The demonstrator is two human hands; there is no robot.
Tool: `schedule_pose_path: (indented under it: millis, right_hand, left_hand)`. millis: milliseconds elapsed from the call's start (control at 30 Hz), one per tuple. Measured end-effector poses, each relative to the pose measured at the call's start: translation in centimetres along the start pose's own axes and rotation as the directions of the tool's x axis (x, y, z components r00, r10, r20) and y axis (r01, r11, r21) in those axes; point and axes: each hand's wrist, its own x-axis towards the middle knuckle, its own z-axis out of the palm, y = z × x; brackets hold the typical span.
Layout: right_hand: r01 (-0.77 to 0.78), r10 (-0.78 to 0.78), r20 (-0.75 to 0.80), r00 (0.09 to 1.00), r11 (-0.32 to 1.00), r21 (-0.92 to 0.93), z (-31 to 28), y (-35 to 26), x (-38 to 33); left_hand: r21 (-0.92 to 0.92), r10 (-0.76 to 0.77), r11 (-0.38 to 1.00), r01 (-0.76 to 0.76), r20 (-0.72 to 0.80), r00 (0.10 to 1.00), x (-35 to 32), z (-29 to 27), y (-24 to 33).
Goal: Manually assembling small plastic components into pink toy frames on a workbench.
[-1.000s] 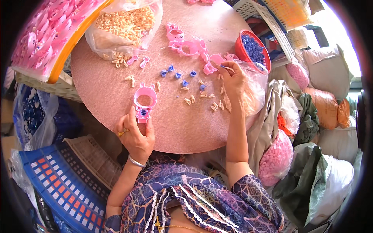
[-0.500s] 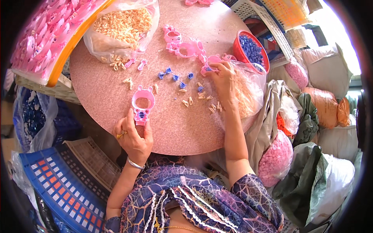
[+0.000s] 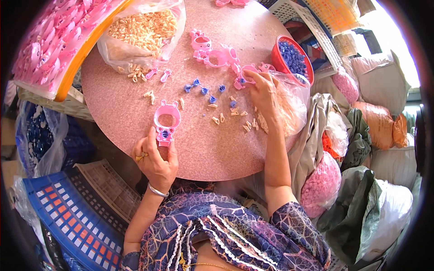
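My left hand pinches the lower end of a pink plastic animal-shaped frame against the near part of the table. The frame has a round opening, small ears and a blue spiral piece set in its lower part. At the table's right side, my right hand reaches over another pink frame holding a blue piece. Its fingers are bent and apart, fingertips at that frame's edge. Several loose blue spiral pieces and cream clip-like pieces lie between the hands.
More joined pink frames lie farther back. A bag of cream pieces stands back left; a red basket of blue pieces and a clear bag are at right. A yellow-edged crate of pink parts borders the left.
My right hand has shifted slightly right and toward me, uncovering more of the blue piece in the pink frame beneath it. My left hand stays nearly still with its frame.
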Motion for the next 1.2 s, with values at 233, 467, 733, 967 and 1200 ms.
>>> schedule_pose_path:
  millis: [233,467,733,967,1200]
  right_hand:
    - [-0.034,0.032,0.068,0.997,0.999,0.029,0.4,-0.6,0.6]
    - [-0.067,0.073,-0.037,0.997,0.990,0.127,0.7,1.3,0.1]
    - [-0.038,0.038,0.036,0.999,0.999,0.020,-0.2,0.0,0.3]
    - [-0.533,0.508,0.184,0.841,0.726,0.435,-0.3,0.2,0.6]
    - [-0.561,0.534,0.173,0.827,0.774,0.293,0.7,1.1,0.8]
  left_hand:
    - [-0.003,0.000,1.000,0.000,-0.003,1.000,0.0,-0.1,-0.1]
    - [0.002,0.005,1.000,-0.005,-0.010,1.000,0.0,0.1,0.0]
    - [0.012,0.010,1.000,-0.010,-0.017,1.000,0.0,0.0,0.0]
    - [0.010,-0.012,1.000,0.012,-0.002,1.000,-0.1,-0.1,0.0]
    - [0.015,-0.004,1.000,0.004,-0.009,1.000,0.0,0.0,0.1]
